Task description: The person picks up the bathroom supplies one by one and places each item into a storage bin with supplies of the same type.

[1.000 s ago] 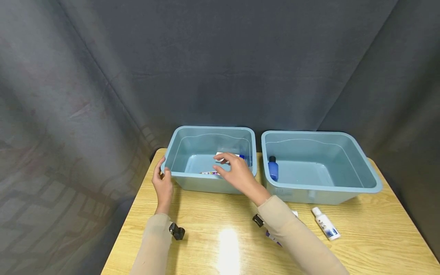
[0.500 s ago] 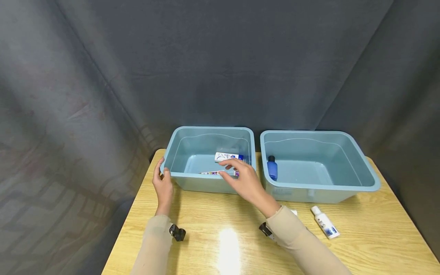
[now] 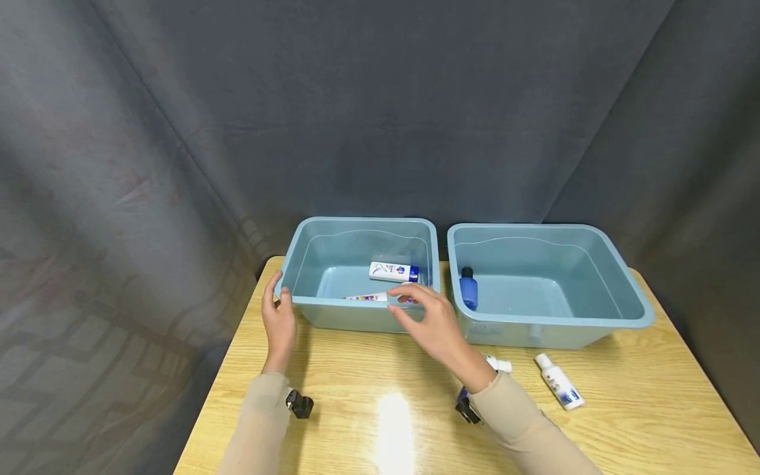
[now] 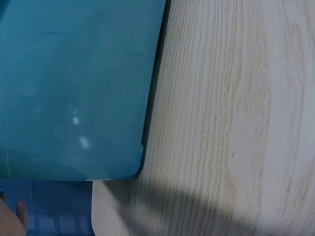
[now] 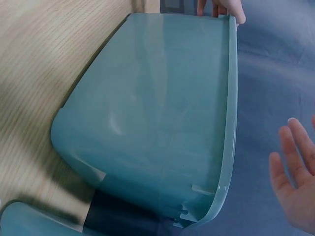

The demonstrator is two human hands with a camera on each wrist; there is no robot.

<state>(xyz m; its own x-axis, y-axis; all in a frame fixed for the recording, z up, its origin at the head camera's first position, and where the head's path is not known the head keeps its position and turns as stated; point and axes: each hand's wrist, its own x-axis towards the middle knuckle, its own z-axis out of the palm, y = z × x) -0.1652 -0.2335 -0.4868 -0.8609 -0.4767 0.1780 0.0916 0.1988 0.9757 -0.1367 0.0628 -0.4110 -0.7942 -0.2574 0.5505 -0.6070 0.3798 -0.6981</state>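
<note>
In the head view the left hand grips the front left corner of the left blue tub, fingers over its rim. The right hand, fingers spread and slightly bent with nothing between them, hovers by that tub's front right rim. Inside the tub lie a white bottle with a blue cap and a white and purple tube. The right wrist view shows the tub's outer wall, the left hand at its far corner and the right hand beside it, apart from the rim.
A second tub stands on the right with a blue, black-capped bottle inside. On the wooden table, a white bottle lies before it. Another white-capped item lies partly behind the right forearm. A dark curtain hangs behind.
The right hand has moved right and slightly down, from over the left tub's inside to its front right rim, uncovering the white bottle. The left hand has stayed on its corner.
</note>
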